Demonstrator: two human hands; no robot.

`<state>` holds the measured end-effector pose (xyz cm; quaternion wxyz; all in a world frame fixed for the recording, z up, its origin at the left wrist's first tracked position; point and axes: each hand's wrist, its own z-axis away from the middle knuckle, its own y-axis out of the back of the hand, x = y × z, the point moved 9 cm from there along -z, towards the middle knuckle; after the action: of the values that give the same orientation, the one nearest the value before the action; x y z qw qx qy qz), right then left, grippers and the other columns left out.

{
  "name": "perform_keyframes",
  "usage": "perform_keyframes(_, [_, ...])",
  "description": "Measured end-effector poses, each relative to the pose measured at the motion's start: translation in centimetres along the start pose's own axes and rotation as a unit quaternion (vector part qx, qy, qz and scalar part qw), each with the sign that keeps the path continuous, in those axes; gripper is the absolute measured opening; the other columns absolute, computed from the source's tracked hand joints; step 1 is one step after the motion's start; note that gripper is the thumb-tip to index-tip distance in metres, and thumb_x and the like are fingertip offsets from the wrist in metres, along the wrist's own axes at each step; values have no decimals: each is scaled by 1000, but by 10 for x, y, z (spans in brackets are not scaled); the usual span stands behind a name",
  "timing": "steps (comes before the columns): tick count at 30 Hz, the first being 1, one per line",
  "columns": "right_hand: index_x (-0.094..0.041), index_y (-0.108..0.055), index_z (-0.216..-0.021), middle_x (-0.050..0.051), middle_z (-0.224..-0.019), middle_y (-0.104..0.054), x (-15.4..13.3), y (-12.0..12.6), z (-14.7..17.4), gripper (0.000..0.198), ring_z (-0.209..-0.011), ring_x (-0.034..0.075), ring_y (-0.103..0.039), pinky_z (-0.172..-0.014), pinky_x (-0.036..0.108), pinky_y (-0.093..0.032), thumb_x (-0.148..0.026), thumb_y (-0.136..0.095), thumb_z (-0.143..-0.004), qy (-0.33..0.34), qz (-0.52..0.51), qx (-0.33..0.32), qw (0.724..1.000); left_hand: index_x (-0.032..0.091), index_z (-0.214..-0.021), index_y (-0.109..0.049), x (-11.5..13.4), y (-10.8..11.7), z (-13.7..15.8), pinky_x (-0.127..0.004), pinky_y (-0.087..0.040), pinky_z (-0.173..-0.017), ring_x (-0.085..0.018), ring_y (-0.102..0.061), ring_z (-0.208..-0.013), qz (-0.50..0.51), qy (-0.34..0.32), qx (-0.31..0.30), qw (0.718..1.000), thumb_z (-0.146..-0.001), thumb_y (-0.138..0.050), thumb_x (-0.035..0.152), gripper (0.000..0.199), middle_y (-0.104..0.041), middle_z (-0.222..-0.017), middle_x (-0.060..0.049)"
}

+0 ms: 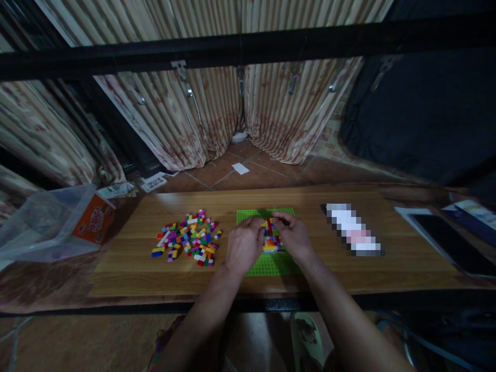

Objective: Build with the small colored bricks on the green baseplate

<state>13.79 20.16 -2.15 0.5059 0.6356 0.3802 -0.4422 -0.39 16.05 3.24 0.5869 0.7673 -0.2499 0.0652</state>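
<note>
A green studded baseplate (267, 266) lies on the wooden table. On it stands a build of multicoloured toy bricks (273, 242), with a dark red piece across its far part. My left hand (244, 243) curls its fingers against the build's left side. From the right, my right hand (296, 236) bends in, its fingers closed at the far right edge of the build. Both sets of fingertips are partly hidden, so any single small brick in them cannot be made out. Loose toy bricks (194, 237) in many colours lie heaped left of the baseplate.
A clear plastic bin (46, 227) with an orange label stands left of the wooden table (132, 268). A blurred-out, phone-like object (354, 230) lies on the right. Beyond it is a dark flat panel (453, 243). Curtains (209, 113) hang behind the table.
</note>
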Motion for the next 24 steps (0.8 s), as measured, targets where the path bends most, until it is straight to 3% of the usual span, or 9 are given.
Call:
perform_keyframes(8, [-19,-70,-101,6,-98,-71,2,-8,3,36,-86,21,-65,-85,39,-49,-34,-60,-70,-20,-27,-34,999,23,-105,-63,-2,1,4,-29,-50,-72,-20,-64,-86,-24,49,27,998,-86,-52,20,22,-70,-94,-4])
perform_keyframes(15, [-18,-70,-99,7,-101,-71,2,-7,3,35,-91,23,-65,-86,40,-49,-35,-60,-70,-15,-36,-22,999,24,-100,-65,1,1,6,-28,-49,-79,-19,-62,-91,0,25,27,999,-87,-50,17,21,-69,-96,-3])
perform_keyframes(24, [-20,-71,-98,7,-104,-71,2,-7,1,30,-96,23,-65,-89,41,-49,-33,-60,-73,8,-24,-26,999,22,-92,-67,1,2,12,-28,-48,-76,-17,-60,-87,1,-1,28,1000,-90,-48,20,19,-66,-91,-4])
